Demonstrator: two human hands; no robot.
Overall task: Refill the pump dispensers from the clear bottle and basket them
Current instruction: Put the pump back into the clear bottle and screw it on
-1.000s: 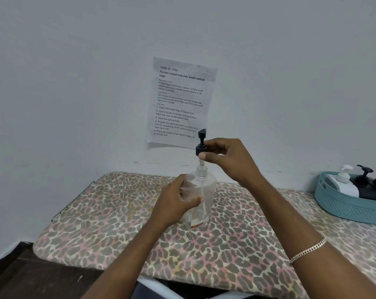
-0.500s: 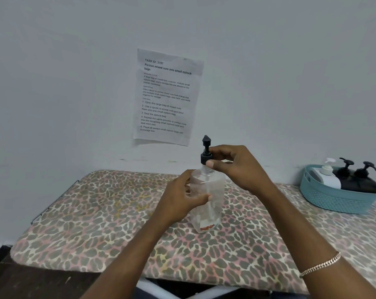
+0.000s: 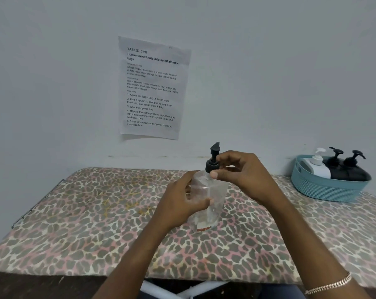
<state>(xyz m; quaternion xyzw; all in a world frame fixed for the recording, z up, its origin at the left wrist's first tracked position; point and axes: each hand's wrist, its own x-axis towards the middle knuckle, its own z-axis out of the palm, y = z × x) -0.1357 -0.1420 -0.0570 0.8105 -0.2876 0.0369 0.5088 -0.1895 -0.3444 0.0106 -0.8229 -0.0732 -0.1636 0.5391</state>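
- At mid-tabletop (image 3: pixel 85 212), standing upright: the clear bottle (image 3: pixel 215 197), long axis vertical, seemingly almost empty, with a reddish mark low at its base.
- Wrapped round the bottle's near-left side: the left hand (image 3: pixel 180 203), fingers curled on the body, pressing it down onto the leopard-print cover.
- Seated on the neck: the black pump head (image 3: pixel 213 162), nozzle pointing up and a little right. Whether screwed fully home, impossible to tell.
- Pinching the pump's collar from the right: the right hand (image 3: pixel 247 178), thumb on the near side, forefinger behind, remaining fingers loosely spread, holding nothing else.
- Judged step: twisting the collar about the bottle's vertical axis, with the right hand at the neck doing the turning and the left hand as brace. Tightening or loosening, unclear.
- Far right, well apart from both hands and nearer the right one: the teal basket (image 3: pixel 325 190), carrying a white pump dispenser (image 3: pixel 316 169) and two black pump dispensers (image 3: pixel 346 171), packed side by side.
- Likely obstacle for any later placement: those pump tops, sticking up above the basket's rim, with little room visible beside them.
- On the wall beyond: a printed sheet (image 3: pixel 152 87).
- On the right wrist, near edge: a chain bracelet (image 3: pixel 329 285).
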